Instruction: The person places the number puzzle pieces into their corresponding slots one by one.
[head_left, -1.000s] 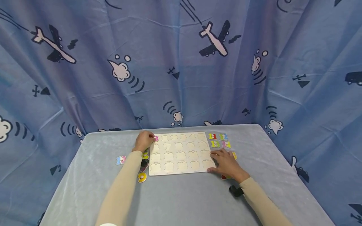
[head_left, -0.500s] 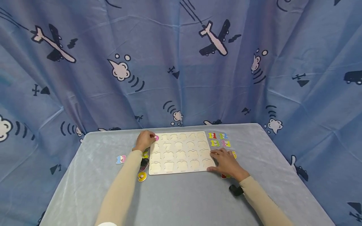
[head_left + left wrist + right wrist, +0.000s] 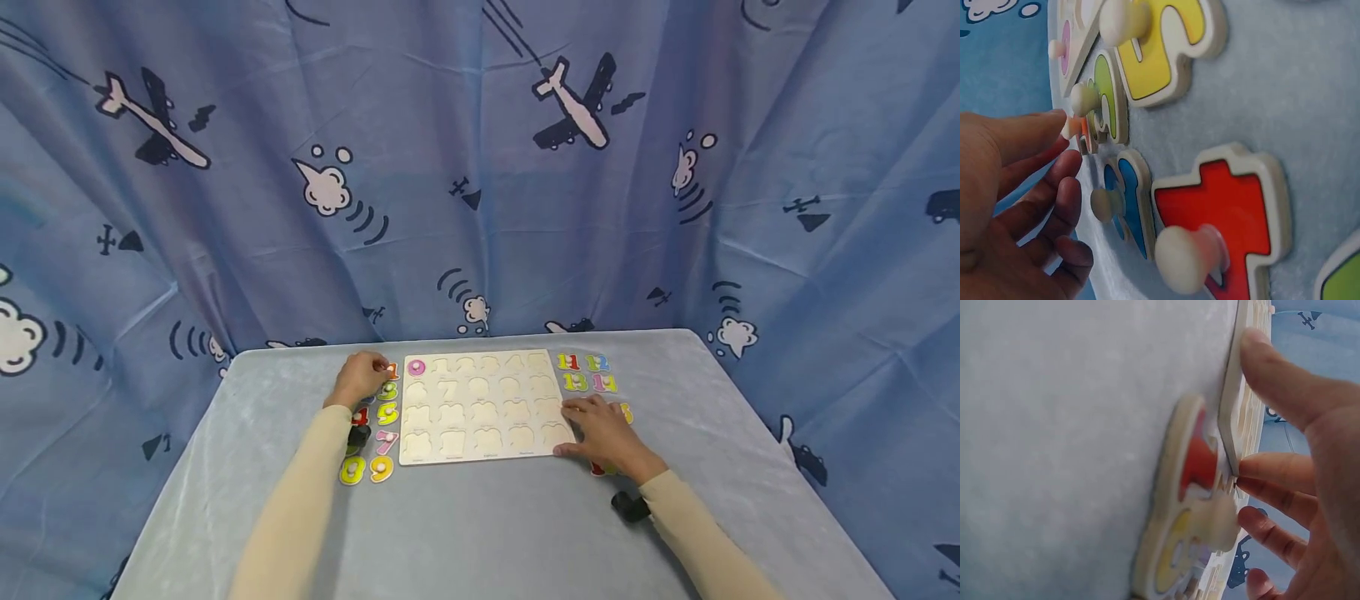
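Note:
My left hand is at the left of the wooden puzzle board, with thumb and index fingertips pinching the knob of an orange number piece. Below those fingers are a blue 2 piece and a red 4 piece, each with a round knob. A pink 0 piece sits in the board's top left recess. My right hand rests at the board's right edge near its front corner, fingers extended and touching it. Next to it is a red and yellow piece.
Left of the board lie more number pieces, such as a yellow 5, a pink 7 and a yellow 9. Right of it lie an 11, a 12 and several others. A blue patterned curtain hangs behind the table.
My left hand has let go of the pink 0 in the top left recess and moved left to the orange piece. My right hand stays at the board's edge.

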Action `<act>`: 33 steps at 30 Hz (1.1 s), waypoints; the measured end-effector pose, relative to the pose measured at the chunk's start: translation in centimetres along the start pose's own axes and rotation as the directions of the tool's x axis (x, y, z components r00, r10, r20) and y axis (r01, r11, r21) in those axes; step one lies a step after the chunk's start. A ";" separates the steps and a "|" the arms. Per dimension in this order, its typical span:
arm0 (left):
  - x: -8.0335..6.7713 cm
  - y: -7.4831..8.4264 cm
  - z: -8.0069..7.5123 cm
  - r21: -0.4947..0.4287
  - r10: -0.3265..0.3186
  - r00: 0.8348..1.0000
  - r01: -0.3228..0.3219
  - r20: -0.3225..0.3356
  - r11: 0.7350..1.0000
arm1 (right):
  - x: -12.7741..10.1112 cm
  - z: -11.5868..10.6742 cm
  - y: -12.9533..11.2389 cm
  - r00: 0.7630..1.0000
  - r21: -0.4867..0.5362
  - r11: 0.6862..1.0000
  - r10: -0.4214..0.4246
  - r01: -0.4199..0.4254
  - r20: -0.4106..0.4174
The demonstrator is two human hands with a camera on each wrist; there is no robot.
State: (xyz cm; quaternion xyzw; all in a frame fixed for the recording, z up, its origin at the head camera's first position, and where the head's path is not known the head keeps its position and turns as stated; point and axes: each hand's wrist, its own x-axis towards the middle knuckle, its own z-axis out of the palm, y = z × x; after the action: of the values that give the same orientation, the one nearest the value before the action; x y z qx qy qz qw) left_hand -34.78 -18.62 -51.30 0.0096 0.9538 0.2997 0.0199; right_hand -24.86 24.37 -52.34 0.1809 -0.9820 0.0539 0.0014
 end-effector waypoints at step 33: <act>2.0 6.1 4.6 -0.031 0.127 0.990 -0.129 -0.066 0.991 | -0.4 0.5 0.1 1.000 0.019 1.000 0.012 -0.012 -0.017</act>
State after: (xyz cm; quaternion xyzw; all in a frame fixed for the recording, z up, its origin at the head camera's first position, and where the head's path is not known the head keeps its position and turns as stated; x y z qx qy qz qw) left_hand -36.52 -10.92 -51.61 0.0606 0.9458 0.3175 -0.0298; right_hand -24.46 24.53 -52.89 0.1745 -0.9825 0.0645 0.0078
